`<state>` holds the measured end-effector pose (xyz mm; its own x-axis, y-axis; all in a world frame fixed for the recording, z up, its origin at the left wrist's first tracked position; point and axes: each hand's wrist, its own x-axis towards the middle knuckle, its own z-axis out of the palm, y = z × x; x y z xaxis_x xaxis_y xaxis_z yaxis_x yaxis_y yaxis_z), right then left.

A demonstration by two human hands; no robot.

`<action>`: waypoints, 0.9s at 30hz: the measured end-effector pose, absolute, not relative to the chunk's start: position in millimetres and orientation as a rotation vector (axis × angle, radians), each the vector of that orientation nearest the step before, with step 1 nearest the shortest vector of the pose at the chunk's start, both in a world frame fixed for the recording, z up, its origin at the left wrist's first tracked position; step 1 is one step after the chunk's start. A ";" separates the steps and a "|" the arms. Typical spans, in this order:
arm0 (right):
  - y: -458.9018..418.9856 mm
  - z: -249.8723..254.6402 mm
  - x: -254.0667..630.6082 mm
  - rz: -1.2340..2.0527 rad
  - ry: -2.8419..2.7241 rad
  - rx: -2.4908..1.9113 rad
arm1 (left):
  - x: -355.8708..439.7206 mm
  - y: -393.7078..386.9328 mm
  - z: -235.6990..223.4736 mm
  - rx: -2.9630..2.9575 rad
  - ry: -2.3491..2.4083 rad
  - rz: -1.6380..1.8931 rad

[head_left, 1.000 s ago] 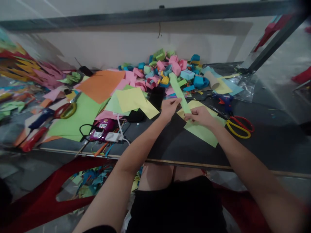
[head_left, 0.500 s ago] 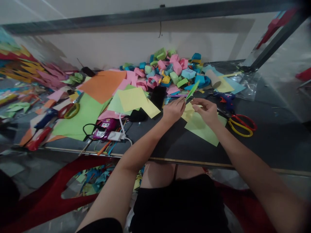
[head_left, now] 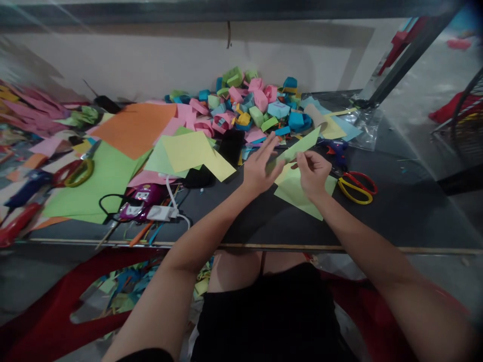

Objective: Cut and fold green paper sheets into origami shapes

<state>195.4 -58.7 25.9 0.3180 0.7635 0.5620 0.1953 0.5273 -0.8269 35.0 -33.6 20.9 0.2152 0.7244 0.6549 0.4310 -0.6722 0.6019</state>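
A light green piece of paper [head_left: 304,146] slants up from my right hand [head_left: 314,175], whose thumb and fingers pinch its lower edge. My left hand [head_left: 259,163] is beside the paper's left end with fingers stretched and apart; whether its fingers touch the paper I cannot tell. Beneath both hands, pale yellow-green sheets [head_left: 305,193] lie on the dark table [head_left: 260,221]. Scissors with one red and one yellow handle [head_left: 356,188] lie just right of my right hand. A blue glue gun [head_left: 338,149] rests behind them.
Folded paper pieces [head_left: 260,100] are heaped at the back. To the left lie orange paper [head_left: 138,128], green sheets [head_left: 96,186], a purple power strip [head_left: 141,201] with a white plug, and another pair of scissors [head_left: 77,171]. A cardboard tube [head_left: 315,115] sits behind my hands.
My left hand has opened and let go of the green paper, which my right hand now pinches. The paper has tilted lower to the right. The camera view has shifted right.
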 end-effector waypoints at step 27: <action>-44.6 36.0 213.5 0.333 -1.158 -1.135 | 23.9 -14.3 34.6 1.435 0.611 0.378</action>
